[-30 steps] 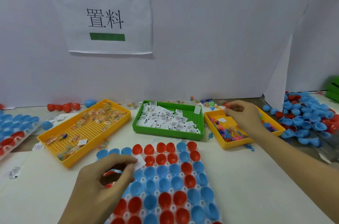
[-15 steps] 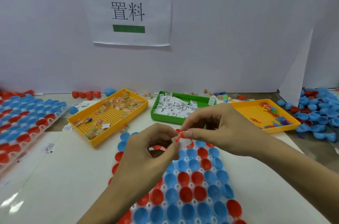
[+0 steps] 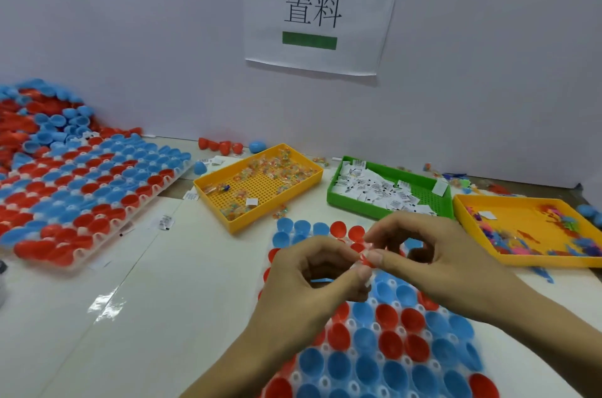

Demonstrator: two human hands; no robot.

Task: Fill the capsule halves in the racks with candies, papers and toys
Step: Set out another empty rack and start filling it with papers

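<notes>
Toy (image 3: 365,259), tiny and light, I judge slippery: my left hand (image 3: 312,280) and right hand (image 3: 436,260) pinch it together above the rack (image 3: 391,352), trays at 12 o'clock.

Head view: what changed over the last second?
The right hand left the yellow toy tray and came back over the near capsule rack, carrying a small red toy. It now meets the left hand, and fingers of both hands pinch the toy together with a white paper slip above the rack. The camera also swung left. The trays and racks stayed put.

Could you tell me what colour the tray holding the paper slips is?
Green tray, head view.
</notes>
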